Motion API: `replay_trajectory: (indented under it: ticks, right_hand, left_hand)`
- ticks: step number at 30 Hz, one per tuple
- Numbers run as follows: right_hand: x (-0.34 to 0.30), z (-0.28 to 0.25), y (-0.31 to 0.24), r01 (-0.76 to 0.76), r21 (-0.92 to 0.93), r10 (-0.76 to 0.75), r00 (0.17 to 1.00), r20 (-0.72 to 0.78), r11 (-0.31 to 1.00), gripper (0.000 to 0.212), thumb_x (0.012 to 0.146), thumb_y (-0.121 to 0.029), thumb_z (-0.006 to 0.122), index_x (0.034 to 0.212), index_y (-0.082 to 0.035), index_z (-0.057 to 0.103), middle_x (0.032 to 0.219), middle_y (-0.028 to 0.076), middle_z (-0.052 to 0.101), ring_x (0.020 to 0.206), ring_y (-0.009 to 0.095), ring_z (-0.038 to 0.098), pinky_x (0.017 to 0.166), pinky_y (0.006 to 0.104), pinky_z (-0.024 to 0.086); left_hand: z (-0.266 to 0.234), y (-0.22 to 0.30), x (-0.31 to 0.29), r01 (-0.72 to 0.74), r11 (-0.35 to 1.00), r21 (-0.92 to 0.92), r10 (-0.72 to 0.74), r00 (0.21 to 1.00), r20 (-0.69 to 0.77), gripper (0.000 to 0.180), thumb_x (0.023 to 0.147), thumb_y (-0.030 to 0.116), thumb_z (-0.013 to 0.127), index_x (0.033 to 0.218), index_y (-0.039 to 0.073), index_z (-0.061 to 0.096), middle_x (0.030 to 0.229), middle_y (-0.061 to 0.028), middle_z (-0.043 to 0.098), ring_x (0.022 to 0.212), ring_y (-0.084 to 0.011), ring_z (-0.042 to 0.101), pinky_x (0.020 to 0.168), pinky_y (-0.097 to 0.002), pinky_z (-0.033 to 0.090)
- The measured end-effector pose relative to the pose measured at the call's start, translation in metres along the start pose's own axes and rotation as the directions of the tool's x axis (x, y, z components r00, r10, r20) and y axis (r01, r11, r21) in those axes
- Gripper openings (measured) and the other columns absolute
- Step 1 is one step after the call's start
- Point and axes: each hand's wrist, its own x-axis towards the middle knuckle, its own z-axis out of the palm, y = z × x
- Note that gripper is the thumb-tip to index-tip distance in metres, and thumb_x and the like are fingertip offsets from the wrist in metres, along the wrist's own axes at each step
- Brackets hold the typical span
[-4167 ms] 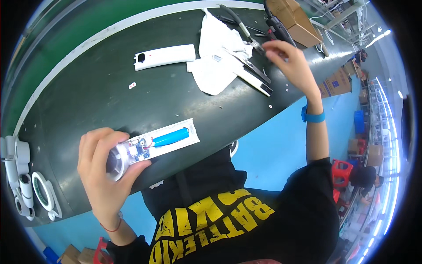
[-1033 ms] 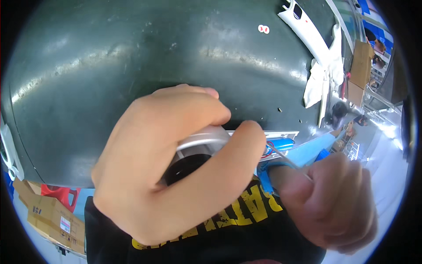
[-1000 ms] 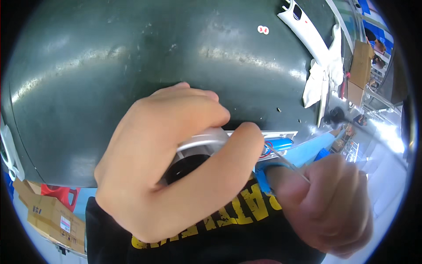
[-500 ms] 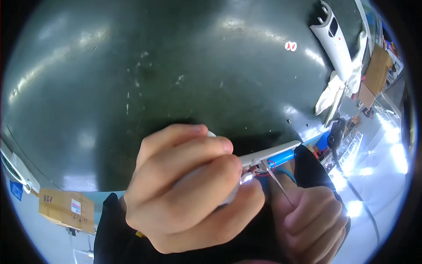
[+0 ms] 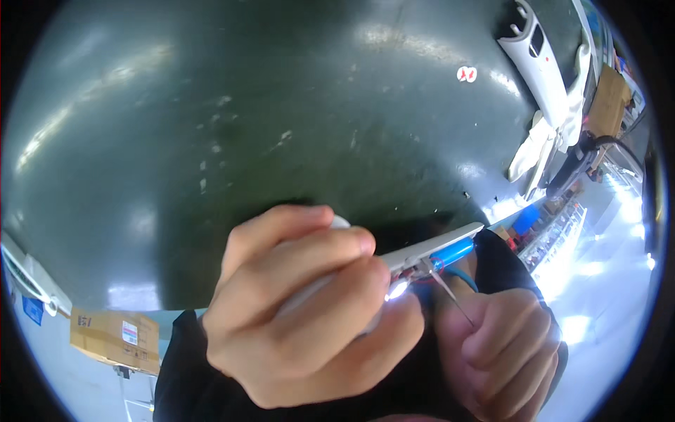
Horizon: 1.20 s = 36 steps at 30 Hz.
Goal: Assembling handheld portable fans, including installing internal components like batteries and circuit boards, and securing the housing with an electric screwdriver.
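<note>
My left hand (image 5: pixel 309 309) is wrapped around a white handheld device housing (image 5: pixel 437 243), held above the near edge of the table. The housing's open side shows a blue cylindrical battery (image 5: pixel 452 253), thin red wires and a small bright light. Closed in a fist, my right hand (image 5: pixel 506 352) grips a thin metal tool (image 5: pixel 453 299) whose handle end is hidden in the fingers. The tool's tip reaches the inside of the housing, beside the battery's near end. Whether it touches a part there I cannot tell. A blue band (image 5: pixel 462 279) shows at my right wrist.
On the dark green table (image 5: pixel 281 91) lie small red-and-white round pieces (image 5: pixel 466 74). A white curved shell (image 5: pixel 538 77) and white gloves or cloth (image 5: pixel 527 151) rest at the right edge. A cardboard box (image 5: pixel 116 337) stands lower left, below a white object (image 5: pixel 31 278).
Both hands keep their grips, with the tool tip still at the battery's near end. The housing has shifted very slightly. A dark object beyond the table's right edge has moved up and to the right.
</note>
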Motion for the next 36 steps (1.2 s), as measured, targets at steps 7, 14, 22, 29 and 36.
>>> replay_trajectory:
  ticks: [7,14,22,29,36]
  right_hand:
    - [-0.031,0.011,-0.008,0.061,-0.106,-0.062,0.998,-0.004,0.993,0.048,0.096,-0.023,0.049,0.052,-0.018,0.03,0.048,-0.009,0.034,0.035,0.006,0.032,0.038,0.0239,0.02]
    - [-0.076,0.012,-0.033,0.154,-0.113,-0.154,0.988,0.012,0.981,0.034,0.088,-0.014,0.051,0.057,-0.016,0.037,0.054,-0.009,0.045,0.037,0.01,0.042,0.042,0.0249,0.031]
    - [-0.08,0.012,-0.035,0.005,-0.119,-0.001,0.999,0.041,0.993,0.033,0.094,-0.02,0.044,0.062,-0.014,0.037,0.069,-0.005,0.046,0.054,0.004,0.045,0.053,0.0187,0.03]
    - [-0.04,0.012,-0.009,-0.063,0.021,0.06,0.989,0.139,0.998,0.049,0.098,-0.028,0.047,0.053,-0.016,0.031,0.054,-0.006,0.035,0.041,0.007,0.033,0.041,0.0226,0.02]
    - [-0.017,0.004,-0.014,-0.063,0.042,0.052,0.974,0.222,0.997,0.057,0.1,-0.033,0.048,0.049,-0.016,0.029,0.048,-0.005,0.032,0.036,0.009,0.028,0.036,0.025,0.018]
  left_hand:
    - [-0.006,-0.015,0.005,-0.049,0.996,-0.07,0.056,0.993,0.102,0.048,0.052,0.031,0.092,0.087,0.008,0.068,0.096,-0.0112,0.061,0.08,-0.0234,0.064,0.079,-0.0419,0.057]
    - [-0.015,-0.005,0.008,-0.006,0.999,-0.035,0.01,0.992,0.127,0.061,0.044,0.023,0.094,0.096,0.006,0.067,0.099,-0.0114,0.061,0.088,-0.0249,0.065,0.079,-0.0368,0.057]
    - [-0.013,-0.005,0.01,-0.015,1.0,0.0,0.015,0.993,0.119,0.061,0.044,0.018,0.095,0.097,0.008,0.067,0.1,-0.0102,0.061,0.091,-0.0242,0.066,0.078,-0.034,0.055]
    - [-0.016,-0.011,-0.002,0.019,1.0,0.024,-0.021,0.996,0.085,0.061,0.042,0.019,0.094,0.095,0.008,0.067,0.099,-0.0113,0.062,0.086,-0.0232,0.066,0.076,-0.0341,0.056]
    - [-0.009,-0.011,0.009,-0.055,0.996,-0.069,0.059,0.996,0.061,0.06,0.045,0.029,0.092,0.095,0.006,0.066,0.097,-0.0133,0.062,0.083,-0.0236,0.065,0.08,-0.0363,0.058]
